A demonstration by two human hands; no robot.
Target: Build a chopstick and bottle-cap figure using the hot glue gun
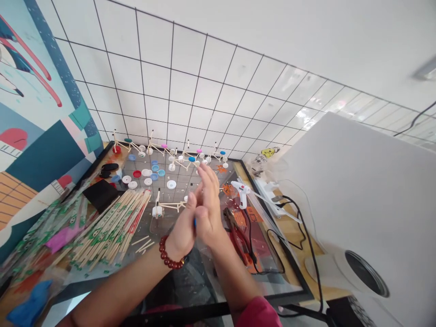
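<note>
My left hand (184, 229) and my right hand (208, 209) are pressed palm to palm over the glass tabletop, fingers pointing forward and close together. Between the palms a sliver of a small blue piece (195, 221) shows; the rest of it is hidden. Just left of my hands stands a small stick model (170, 206) with a white bottle-cap wheel, partly covered by my fingers. Beyond them, more stick models (185, 160) with cap wheels and coloured oval tops line the back edge. Loose bottle caps (154, 176) in white, blue and red lie in front of those.
Wrapped chopsticks (109, 227) lie at left, near short cut sticks (143, 245), a purple lump (64, 236) and a blue lump (30, 304). At right are a white glue gun (242, 193), red-handled pliers (238, 234), cables and a power strip (269, 193). A wire grid (170, 68) stands behind.
</note>
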